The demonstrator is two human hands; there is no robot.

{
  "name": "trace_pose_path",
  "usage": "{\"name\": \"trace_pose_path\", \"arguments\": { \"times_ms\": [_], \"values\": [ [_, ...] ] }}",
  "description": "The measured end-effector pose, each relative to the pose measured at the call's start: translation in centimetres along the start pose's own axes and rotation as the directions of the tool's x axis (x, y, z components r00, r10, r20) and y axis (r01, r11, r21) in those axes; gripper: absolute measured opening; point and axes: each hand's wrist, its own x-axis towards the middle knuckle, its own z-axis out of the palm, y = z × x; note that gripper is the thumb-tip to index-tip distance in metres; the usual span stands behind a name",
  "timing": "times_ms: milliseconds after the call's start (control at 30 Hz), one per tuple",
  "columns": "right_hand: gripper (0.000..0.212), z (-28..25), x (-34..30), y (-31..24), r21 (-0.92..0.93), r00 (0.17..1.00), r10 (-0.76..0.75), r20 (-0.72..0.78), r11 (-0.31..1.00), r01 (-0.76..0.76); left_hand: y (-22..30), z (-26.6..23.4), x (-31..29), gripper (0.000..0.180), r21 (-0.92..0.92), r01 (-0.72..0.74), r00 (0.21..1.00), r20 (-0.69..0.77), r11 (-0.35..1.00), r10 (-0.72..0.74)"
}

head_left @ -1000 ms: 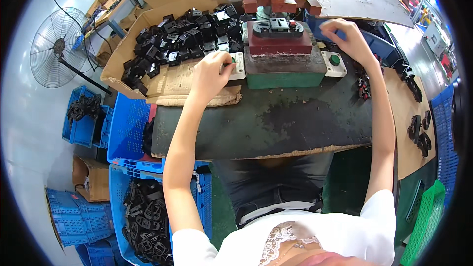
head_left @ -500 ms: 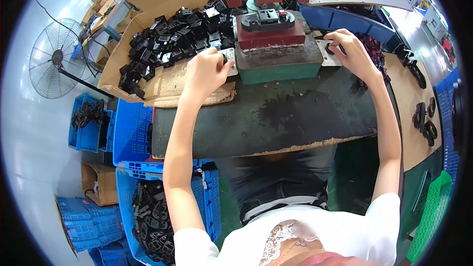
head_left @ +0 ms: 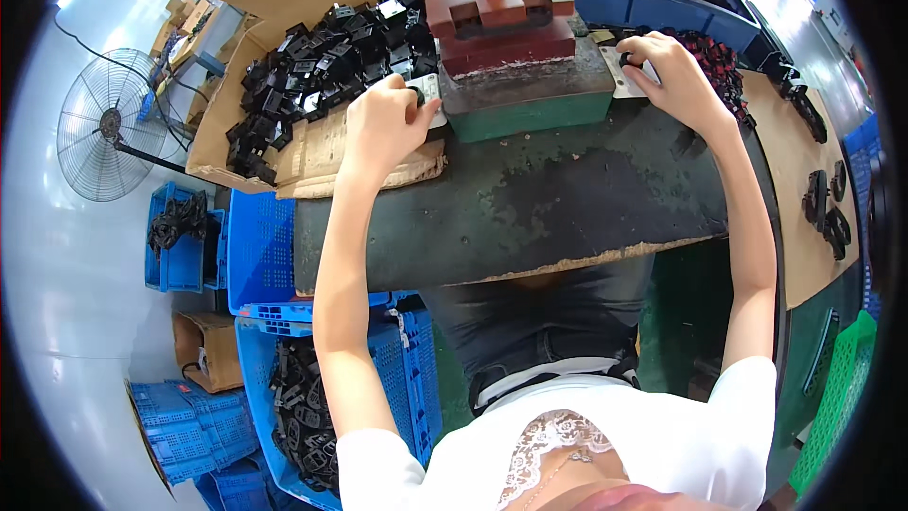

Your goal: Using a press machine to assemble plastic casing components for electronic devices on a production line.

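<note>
A press stands at the table's far edge. Its red upper block [head_left: 497, 2] rests down against the red lower block [head_left: 511, 54], above a green base [head_left: 530, 116]. The black part on the lower block is hidden now. My left hand [head_left: 386, 125] curls its fingers round a black button [head_left: 418, 96] on a pale metal plate [head_left: 431, 87] left of the base. On the other side, my right hand [head_left: 673, 80] closes thumb and fingers about a second black button [head_left: 625, 60], on a matching plate [head_left: 619, 81].
Black plastic housings [head_left: 326, 66] fill a cardboard box [head_left: 216, 137] at the far left. Red-and-black pieces [head_left: 714, 66] lie beyond my right hand. Black parts sit on a brown board [head_left: 790, 218] at right. Blue crates [head_left: 263, 255] stand left of the table [head_left: 530, 199].
The press's red upper block has come down over the black part on the lower block. Both hands stay at their buttons. The whole view has shifted slightly.
</note>
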Motion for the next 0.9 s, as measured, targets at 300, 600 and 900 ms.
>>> {"name": "trace_pose_path", "arguments": {
  "times_ms": [300, 600, 900],
  "values": [
    [0.049, -11.2, -10.8, 13.7, -0.501, 0.935, 0.355, -0.006, 0.808, -0.310, -0.2, -0.1, -0.1, 0.037, -0.029, 0.012, 1.000, 0.012, 1.000, -0.011],
    [0.088, -21.1, -33.2, 14.5, -0.551, 0.266, 0.899, 0.347, 0.425, -0.718, -1.2, 3.4, 6.9, 0.056, -0.422, -0.163, 0.945, -0.325, 0.892, 0.019],
    [0.069, -16.3, -29.5, 12.2, -0.228, 0.516, 0.856, 0.016, 0.506, -0.832, 0.3, 4.4, 11.4, 0.073, -0.513, -0.113, 0.993, -0.025, 0.851, 0.116]
  ]
}}
